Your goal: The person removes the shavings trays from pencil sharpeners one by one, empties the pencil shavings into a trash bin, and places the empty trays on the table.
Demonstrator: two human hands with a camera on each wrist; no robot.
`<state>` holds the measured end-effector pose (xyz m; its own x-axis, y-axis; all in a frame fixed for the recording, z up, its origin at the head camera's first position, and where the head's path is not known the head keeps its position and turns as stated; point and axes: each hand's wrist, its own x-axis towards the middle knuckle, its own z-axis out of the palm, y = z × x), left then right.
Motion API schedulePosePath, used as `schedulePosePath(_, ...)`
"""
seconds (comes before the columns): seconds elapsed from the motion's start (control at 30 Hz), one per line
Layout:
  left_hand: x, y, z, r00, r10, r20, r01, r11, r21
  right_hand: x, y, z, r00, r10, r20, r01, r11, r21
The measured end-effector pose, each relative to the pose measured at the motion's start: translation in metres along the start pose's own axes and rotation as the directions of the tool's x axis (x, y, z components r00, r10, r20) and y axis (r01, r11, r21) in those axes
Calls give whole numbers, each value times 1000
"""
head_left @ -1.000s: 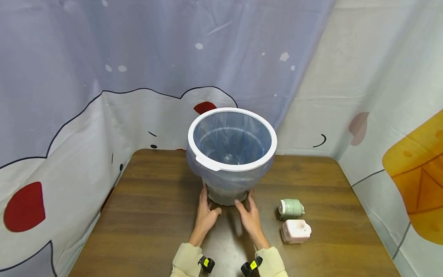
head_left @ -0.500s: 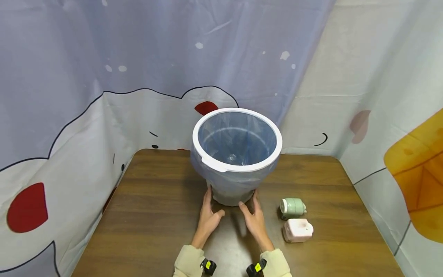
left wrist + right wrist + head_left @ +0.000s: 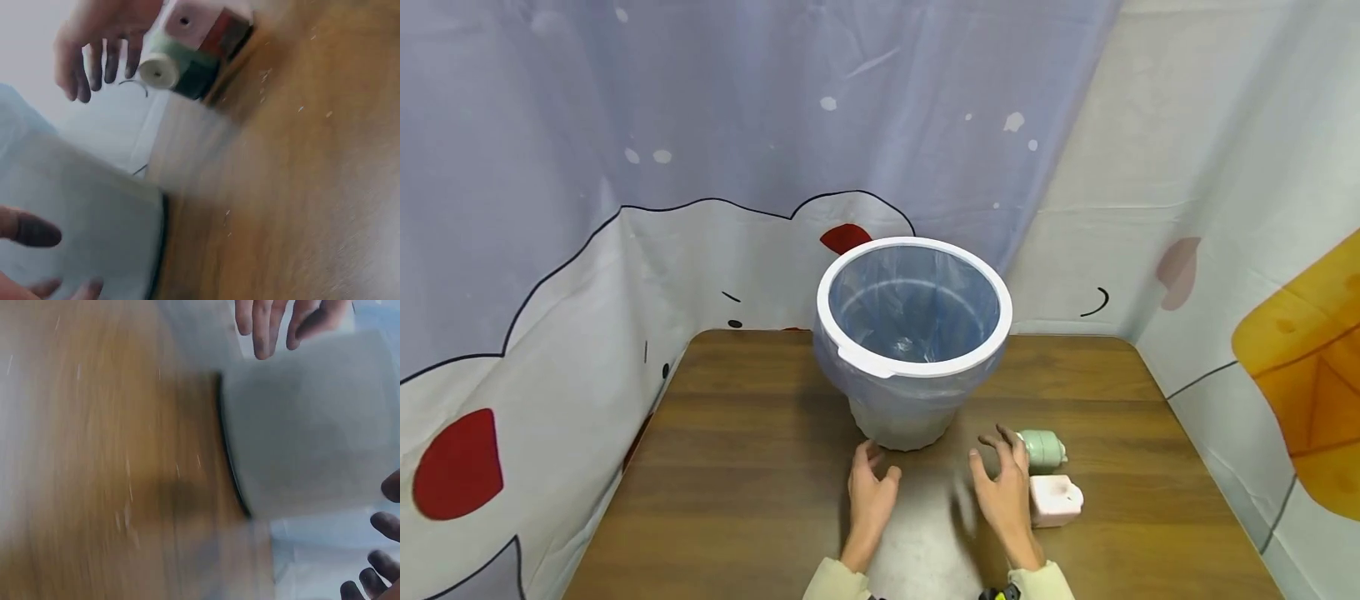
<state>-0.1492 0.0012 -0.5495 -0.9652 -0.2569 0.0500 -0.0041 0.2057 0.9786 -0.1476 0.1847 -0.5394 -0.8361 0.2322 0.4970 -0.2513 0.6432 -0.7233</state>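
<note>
A pale trash can (image 3: 898,417) with a white rim ring (image 3: 917,367) stands upright near the table's back edge. A bluish plastic bag (image 3: 917,292) lines it and hangs over its outside. My left hand (image 3: 871,504) has loosely spread fingers just in front of the can's base; whether a fingertip touches it I cannot tell. My right hand (image 3: 1006,500) is apart from the can, fingers loosely bent and holding nothing. Beside it are a green cylinder (image 3: 1043,448) with a whitish end and a small pink block (image 3: 1056,498), both partly hidden by that hand in the head view.
The brown wooden table (image 3: 737,467) carries all these things. A printed cloth curtain (image 3: 737,267) hangs close behind the table and along its sides. Both wrist views are partly blurred.
Both hands have let go of the trash can's base and drawn back toward me. The right hand has moved right, up to the green cylinder and pink block. The can stays put.
</note>
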Motion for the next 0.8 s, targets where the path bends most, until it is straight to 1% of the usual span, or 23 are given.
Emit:
schedulePosePath(0.07, -7, 0, 7, 996, 29, 88, -31, 999, 17, 1, 6, -12, 998, -46, -49, 43, 998, -43)
schedulePosePath(0.1, -10, -1, 10, 989, 51, 140, -56, 998, 33, 1, 9, -17, 996, -65, -69, 60, 995, -74)
schedulePosePath(0.13, -13, -1, 14, 978, 74, 194, -84, 995, 46, 2, 12, -22, 993, -74, -88, 64, 992, -113)
schedulePosePath(0.17, -16, -2, 18, 965, 82, 250, -99, 993, 56, 2, 16, -27, 992, -71, -101, 54, 986, -158)
schedulePosePath(0.23, -21, -2, 27, 930, 98, 354, -129, 989, 66, 1, 23, -36, 993, -29, -112, 0, 968, -249)
schedulePosePath(0.3, -27, -2, 37, 891, 98, 444, -145, 987, 74, -1, 31, -44, 993, 48, -104, -81, 938, -338)
schedulePosePath(0.4, -35, 2, 53, 844, 87, 529, -156, 984, 89, -5, 43, -54, 983, 173, -65, -185, 895, -407)
schedulePosePath(0.47, -41, 3, 63, 817, 95, 568, -180, 979, 96, -8, 48, -58, 974, 222, -37, -216, 879, -425)
schedulePosePath(0.5, -43, 3, 68, 807, 99, 582, -194, 975, 104, -9, 50, -59, 972, 234, -29, -223, 875, -430)
schedulePosePath(0.57, -46, 1, 76, 792, 125, 597, -245, 962, 123, -12, 53, -59, 970, 242, -14, -223, 871, -437)
schedulePosePath(0.63, -48, -1, 83, 782, 160, 602, -299, 944, 137, -16, 56, -58, 973, 230, -12, -211, 871, -444)
schedulePosePath(0.73, -50, -5, 92, 775, 225, 591, -388, 907, 164, -19, 59, -56, 978, 209, -17, -193, 868, -457)
schedulePosePath(0.8, -52, -6, 98, 768, 255, 588, -424, 890, 167, -19, 60, -54, 981, 194, -20, -181, 868, -462)
